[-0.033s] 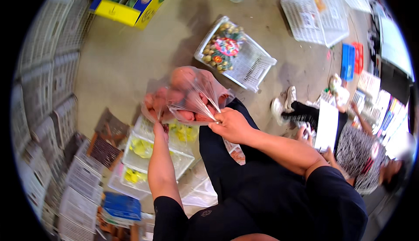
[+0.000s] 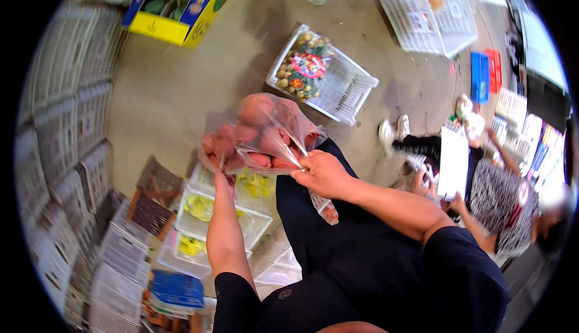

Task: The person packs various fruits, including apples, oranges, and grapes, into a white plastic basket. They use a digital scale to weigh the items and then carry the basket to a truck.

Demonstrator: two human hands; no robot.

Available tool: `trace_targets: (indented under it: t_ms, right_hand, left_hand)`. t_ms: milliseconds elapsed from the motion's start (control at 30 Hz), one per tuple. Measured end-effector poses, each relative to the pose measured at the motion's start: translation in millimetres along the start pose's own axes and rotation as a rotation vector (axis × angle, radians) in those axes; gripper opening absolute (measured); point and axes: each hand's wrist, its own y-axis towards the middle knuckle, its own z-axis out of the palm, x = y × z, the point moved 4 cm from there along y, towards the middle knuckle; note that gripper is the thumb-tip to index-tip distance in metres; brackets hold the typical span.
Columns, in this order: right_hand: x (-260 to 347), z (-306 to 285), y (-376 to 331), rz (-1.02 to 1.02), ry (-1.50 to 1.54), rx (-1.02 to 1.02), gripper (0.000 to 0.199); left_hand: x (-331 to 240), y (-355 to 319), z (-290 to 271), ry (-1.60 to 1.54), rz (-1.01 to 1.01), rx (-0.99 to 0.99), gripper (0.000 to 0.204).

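My right hand is closed on the gathered neck of a clear plastic bag full of large, rounded, reddish produce whose kind I cannot make out. The plastic is pulled taut toward that fist. On its left hangs a smaller clear bag with similar reddish pieces, and my left hand is closed at its neck. The two bags touch each other in front of my legs. Below my left hand stands a white crate with yellow plastic-wrapped items.
A white basket with small round netted fruit lies ahead. Stacked white crates line the left side. A yellow and blue carton stands at the far left. On the right, a person holds a white board.
The view has shifted slightly, so the surroundings sit a little differently in the picture. Both hands keep their hold on the bags.
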Motion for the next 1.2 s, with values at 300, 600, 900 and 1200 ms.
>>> trace_targets:
  t_ms: [300, 600, 900, 1200]
  right_hand:
    - [-16, -112, -183, 0.323, 0.242, -0.237, 0.031]
    - [-107, -231, -276, 0.289, 0.466, -0.477, 0.034]
    - [-200, -353, -343, -0.042, 0.789, -0.281, 0.037]
    - [-264, -459, -377, -0.073, 0.779, -0.35, 0.035]
  left_hand:
    - [12, -194, -9, 0.75, 0.625, -0.098, 0.041]
    - [15, -348, 61, 0.639, 1.061, 0.07, 0.024]
    - [73, -541, 171, 0.16, 1.017, 0.12, 0.016]
    - [138, -625, 289, 0.064, 0.912, 0.279, 0.017]
